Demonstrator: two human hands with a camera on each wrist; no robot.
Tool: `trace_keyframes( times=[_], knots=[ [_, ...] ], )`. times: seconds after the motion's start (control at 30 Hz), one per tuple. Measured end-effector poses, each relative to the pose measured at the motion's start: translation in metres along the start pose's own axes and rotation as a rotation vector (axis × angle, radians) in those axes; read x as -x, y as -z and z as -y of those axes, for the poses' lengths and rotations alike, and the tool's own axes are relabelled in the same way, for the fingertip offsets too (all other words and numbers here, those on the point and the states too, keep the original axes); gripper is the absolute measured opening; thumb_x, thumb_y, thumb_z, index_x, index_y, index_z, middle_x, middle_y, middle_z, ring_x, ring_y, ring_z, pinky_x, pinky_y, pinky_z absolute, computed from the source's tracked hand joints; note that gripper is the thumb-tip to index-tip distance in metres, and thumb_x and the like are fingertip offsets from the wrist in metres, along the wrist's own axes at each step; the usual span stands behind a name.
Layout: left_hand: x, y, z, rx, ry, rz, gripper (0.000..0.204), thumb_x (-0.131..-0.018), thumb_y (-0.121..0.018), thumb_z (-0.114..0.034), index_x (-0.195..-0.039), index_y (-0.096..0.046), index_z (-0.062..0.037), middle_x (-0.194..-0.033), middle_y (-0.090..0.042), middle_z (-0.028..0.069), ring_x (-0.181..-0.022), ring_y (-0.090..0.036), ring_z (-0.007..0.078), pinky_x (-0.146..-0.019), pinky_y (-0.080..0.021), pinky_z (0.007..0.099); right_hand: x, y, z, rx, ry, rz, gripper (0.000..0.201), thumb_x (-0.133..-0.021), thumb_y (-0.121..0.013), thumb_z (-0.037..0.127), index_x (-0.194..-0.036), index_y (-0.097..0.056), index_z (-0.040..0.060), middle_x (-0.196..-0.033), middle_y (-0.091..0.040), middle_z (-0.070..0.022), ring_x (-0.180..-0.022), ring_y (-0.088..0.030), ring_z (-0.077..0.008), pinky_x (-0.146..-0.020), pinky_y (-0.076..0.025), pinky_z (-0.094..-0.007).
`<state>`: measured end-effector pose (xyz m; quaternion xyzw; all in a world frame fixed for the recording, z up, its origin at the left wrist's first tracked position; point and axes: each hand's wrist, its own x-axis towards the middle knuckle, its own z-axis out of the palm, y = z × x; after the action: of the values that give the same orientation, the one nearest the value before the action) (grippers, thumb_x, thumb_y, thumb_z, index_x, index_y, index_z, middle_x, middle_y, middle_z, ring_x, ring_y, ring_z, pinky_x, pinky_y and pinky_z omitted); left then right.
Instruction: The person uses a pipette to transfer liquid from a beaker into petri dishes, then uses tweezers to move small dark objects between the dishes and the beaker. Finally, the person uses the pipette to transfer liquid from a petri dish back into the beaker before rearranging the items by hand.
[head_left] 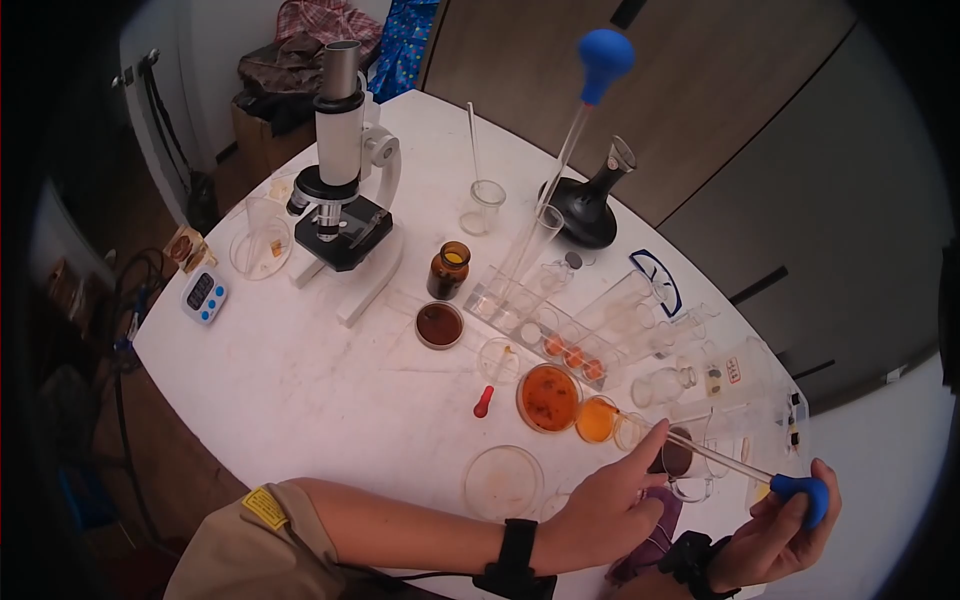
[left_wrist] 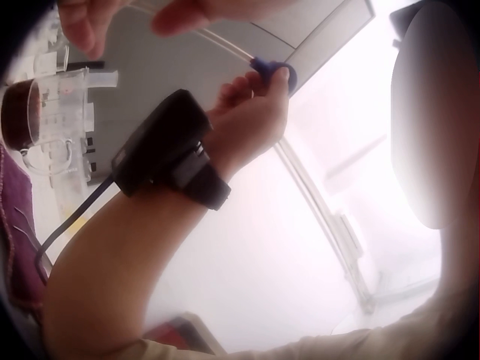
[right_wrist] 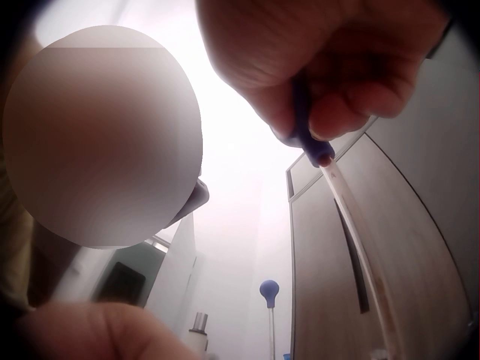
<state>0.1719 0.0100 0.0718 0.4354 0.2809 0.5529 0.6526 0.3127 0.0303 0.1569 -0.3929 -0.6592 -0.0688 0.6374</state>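
Note:
My right hand (head_left: 775,535) grips the blue rubber bulb (head_left: 806,497) of a glass pipette, fingers and thumb curled round it. The pipette's clear tube (head_left: 725,460) slants up and left from the bulb, over the glassware. My left hand (head_left: 600,515) is beside the tube, index finger extended with its tip at the tube; whether they touch I cannot tell. In the right wrist view the right hand (right_wrist: 330,60) pinches the bulb (right_wrist: 304,120) above the tube (right_wrist: 364,262). The left wrist view shows the left hand's fingers (left_wrist: 94,26) apart near the tube.
A rack (head_left: 485,300) of tubes stands mid-table, dishes of orange (head_left: 549,398) and dark liquid before it. Behind are a microscope (head_left: 340,150), a brown bottle (head_left: 449,271) and a dark flask (head_left: 583,212). A glass cup (head_left: 692,487) and purple cloth (head_left: 655,530) are near the hands.

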Motion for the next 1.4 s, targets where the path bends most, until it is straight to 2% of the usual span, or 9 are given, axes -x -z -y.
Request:
trace_keyframes(
  times=[0.2, 0.4, 0.67, 0.87, 1.2, 1.4],
  knots=[
    [-0.001, 0.000, 0.002, -0.014, -0.010, 0.007, 0.081, -0.084, -0.043, 0.008, -0.156, -0.008, -0.0007, -0.157, -0.029, 0.0256, -0.128, -0.057, 0.0298, -0.075, -0.049, 0.0243, -0.003, -0.001, 0.001, 0.002, -0.027, 0.015, 0.030, -0.099, -0.053, 0.017, -0.117, -0.061, -0.0058, -0.114, -0.064, -0.0121, -0.058, -0.047, -0.0038, -0.050, -0.033, -0.0164],
    [0.002, -0.002, 0.002, -0.091, 0.036, 0.071, 0.083, -0.083, -0.044, 0.006, -0.157, -0.007, -0.0021, -0.160, -0.026, 0.0218, -0.129, -0.055, 0.0318, -0.076, -0.049, 0.0255, -0.006, 0.006, -0.002, -0.008, -0.071, 0.008, 0.031, -0.101, -0.052, 0.018, -0.119, -0.061, -0.0050, -0.111, -0.064, -0.0095, -0.059, -0.046, -0.0033, -0.051, -0.034, -0.0172],
    [0.006, -0.003, 0.001, -0.115, 0.093, 0.142, 0.086, -0.084, -0.047, 0.003, -0.157, -0.004, -0.0034, -0.162, -0.022, 0.0199, -0.133, -0.052, 0.0309, -0.087, -0.049, 0.0306, -0.009, 0.010, -0.003, -0.005, -0.044, -0.012, 0.034, -0.101, -0.052, 0.021, -0.120, -0.060, -0.0060, -0.110, -0.064, -0.0092, -0.059, -0.045, -0.0034, -0.051, -0.034, -0.0177],
    [0.007, -0.005, 0.000, -0.099, 0.101, 0.144, 0.086, -0.084, -0.048, 0.003, -0.158, -0.003, -0.0042, -0.162, -0.022, 0.0194, -0.133, -0.052, 0.0301, -0.089, -0.048, 0.0308, -0.009, 0.011, -0.003, 0.001, -0.037, -0.016, 0.035, -0.101, -0.052, 0.023, -0.119, -0.060, -0.0065, -0.115, -0.064, -0.0109, -0.058, -0.046, -0.0034, -0.051, -0.035, -0.0175],
    [0.006, -0.004, -0.001, -0.111, 0.126, 0.146, 0.086, -0.085, -0.048, 0.000, -0.157, -0.003, -0.0039, -0.161, -0.023, 0.0203, -0.134, -0.051, 0.0304, -0.088, -0.048, 0.0313, -0.008, 0.012, -0.004, -0.023, -0.044, -0.007, 0.039, -0.101, -0.055, 0.027, -0.119, -0.059, -0.0071, -0.122, -0.062, -0.0127, -0.059, -0.051, -0.0035, -0.050, -0.037, -0.0165],
    [0.004, -0.003, 0.001, -0.102, 0.107, 0.105, 0.084, -0.084, -0.046, 0.003, -0.157, -0.005, -0.0028, -0.160, -0.026, 0.0223, -0.132, -0.053, 0.0310, -0.081, -0.048, 0.0279, -0.008, 0.010, -0.005, -0.011, -0.045, 0.016, 0.039, -0.100, -0.057, 0.028, -0.119, -0.060, -0.0062, -0.124, -0.062, -0.0139, -0.061, -0.053, -0.0043, -0.050, -0.039, -0.0162]
  ],
)
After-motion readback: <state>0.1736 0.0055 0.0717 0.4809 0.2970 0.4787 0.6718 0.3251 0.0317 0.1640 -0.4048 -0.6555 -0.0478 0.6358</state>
